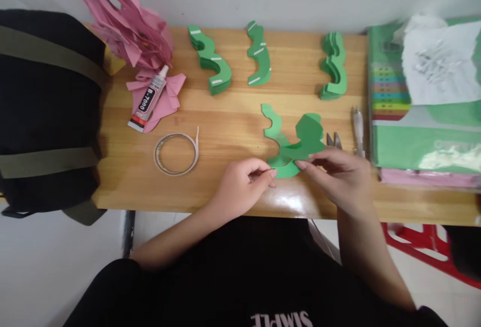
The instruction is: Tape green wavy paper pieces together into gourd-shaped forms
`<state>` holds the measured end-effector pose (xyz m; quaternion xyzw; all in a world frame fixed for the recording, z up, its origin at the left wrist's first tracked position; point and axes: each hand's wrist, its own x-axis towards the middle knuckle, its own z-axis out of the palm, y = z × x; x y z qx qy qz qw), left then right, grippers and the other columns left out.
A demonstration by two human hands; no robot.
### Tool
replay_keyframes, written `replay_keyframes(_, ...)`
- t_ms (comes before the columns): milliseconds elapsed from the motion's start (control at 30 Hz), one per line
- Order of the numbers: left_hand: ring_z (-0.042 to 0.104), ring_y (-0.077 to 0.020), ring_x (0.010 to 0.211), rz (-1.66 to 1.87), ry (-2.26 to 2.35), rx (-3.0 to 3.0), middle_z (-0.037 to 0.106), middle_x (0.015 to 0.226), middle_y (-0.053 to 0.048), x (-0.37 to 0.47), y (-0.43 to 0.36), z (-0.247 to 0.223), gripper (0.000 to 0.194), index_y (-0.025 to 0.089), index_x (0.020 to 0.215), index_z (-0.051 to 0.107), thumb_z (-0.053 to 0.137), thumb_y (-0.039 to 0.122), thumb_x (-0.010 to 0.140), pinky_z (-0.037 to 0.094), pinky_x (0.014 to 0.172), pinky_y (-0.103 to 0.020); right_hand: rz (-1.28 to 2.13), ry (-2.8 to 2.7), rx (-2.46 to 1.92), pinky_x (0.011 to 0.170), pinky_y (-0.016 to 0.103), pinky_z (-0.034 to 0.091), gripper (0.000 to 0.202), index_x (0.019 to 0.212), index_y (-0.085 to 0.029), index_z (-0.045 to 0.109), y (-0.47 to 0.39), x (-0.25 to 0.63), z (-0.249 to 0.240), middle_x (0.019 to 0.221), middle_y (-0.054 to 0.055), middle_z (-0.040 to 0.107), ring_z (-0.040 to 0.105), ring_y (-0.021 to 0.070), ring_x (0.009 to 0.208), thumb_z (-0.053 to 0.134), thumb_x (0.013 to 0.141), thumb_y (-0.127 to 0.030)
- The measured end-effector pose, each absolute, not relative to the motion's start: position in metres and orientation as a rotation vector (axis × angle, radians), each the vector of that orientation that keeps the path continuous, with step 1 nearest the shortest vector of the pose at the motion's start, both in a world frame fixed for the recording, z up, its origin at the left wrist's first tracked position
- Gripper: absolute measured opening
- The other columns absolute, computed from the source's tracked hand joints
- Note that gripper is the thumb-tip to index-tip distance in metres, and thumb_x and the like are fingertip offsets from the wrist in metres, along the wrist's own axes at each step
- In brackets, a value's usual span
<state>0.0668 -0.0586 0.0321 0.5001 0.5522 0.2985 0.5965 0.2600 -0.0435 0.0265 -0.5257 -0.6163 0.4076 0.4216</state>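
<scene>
Both hands work on a green wavy-edged paper cutout [281,152] near the table's front edge. My left hand [246,184] pinches its lower left end between thumb and fingers. At its lower right, my right hand [341,171] grips the paper, and part of the green sheet curls up in front of those fingers. Scissors [333,140] lie just beyond the right hand, their handles hidden by it. Farther back stand stacks of similar green cutouts: one at the left [212,61] and a middle one [259,56], both bearing white strips, and a right one [334,65] showing no strips.
A roll of tape [176,154] lies left of my hands. Behind it, a B-7000 glue tube [148,99] rests on pink paper pieces [141,31]. A black bag [45,116] borders the left side. Toward the right are a white-handled tool [358,129] and a green paper pack [424,141].
</scene>
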Motion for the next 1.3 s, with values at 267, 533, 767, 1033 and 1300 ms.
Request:
replay_keyframes(267, 0.062, -0.0151, 0.060, 0.681, 1.436, 1.463, 0.071, 0.067, -0.002, 0.065, -0.066, 0.025, 0.014, 0.021, 0.073, 0.068, 0.064, 0.028, 0.084, 0.042, 0.059, -0.027, 1.264, -1.419, -1.323, 0.051, 0.026, 0.055, 0.011, 0.073, -0.023, 0.071, -0.025, 0.267, 0.014, 0.067, -0.002, 0.070, 0.060, 0.0101, 0.051, 0.079, 0.068, -0.028)
replay_keyframes(533, 0.064, -0.0161, 0.064, 0.750, 1.504, 2.065, 0.071, 0.071, -0.001, 0.056, -0.066, 0.004, 0.006, 0.019, 0.084, 0.065, 0.067, 0.024, 0.084, 0.040, 0.068, -0.032, 1.327, -1.424, -1.400, 0.048, 0.023, 0.053, 0.017, 0.070, -0.021, 0.071, -0.012, 0.264, 0.009, 0.065, -0.001, 0.071, 0.060, 0.0096, 0.050, 0.082, 0.066, -0.035)
replay_keyframes(767, 0.063, -0.0149, 0.063, 0.771, 1.495, 2.172, 0.070, 0.071, 0.001, 0.059, -0.060, 0.001, 0.013, 0.016, 0.087, 0.063, 0.072, 0.022, 0.081, 0.038, 0.065, -0.030, 1.323, -1.455, -1.417, 0.054, 0.023, 0.056, 0.008, 0.074, -0.023, 0.073, -0.013, 0.262, 0.010, 0.071, -0.001, 0.074, 0.065, 0.0117, 0.058, 0.079, 0.068, -0.021)
replay_keyframes(1033, 0.059, -0.0133, 0.060, 0.785, 1.487, 2.169, 0.068, 0.069, 0.001, 0.060, -0.057, 0.001, 0.011, 0.016, 0.085, 0.062, 0.071, 0.021, 0.082, 0.034, 0.065, -0.030, 1.274, -1.517, -1.432, 0.051, 0.021, 0.055, 0.012, 0.076, -0.025, 0.074, -0.013, 0.263, 0.008, 0.071, -0.002, 0.074, 0.065, 0.0107, 0.057, 0.076, 0.069, -0.015)
replay_keyframes(1300, 0.053, -0.0089, 0.058, 0.882, 1.339, 2.275, 0.060, 0.061, 0.005, 0.057, -0.058, 0.001, 0.020, 0.019, 0.071, 0.067, 0.060, 0.016, 0.089, 0.034, 0.067, -0.029, 1.223, -1.552, -1.476, 0.050, 0.022, 0.055, 0.010, 0.075, -0.024, 0.073, -0.015, 0.261, 0.010, 0.071, -0.002, 0.074, 0.065, 0.0111, 0.056, 0.075, 0.070, -0.015)
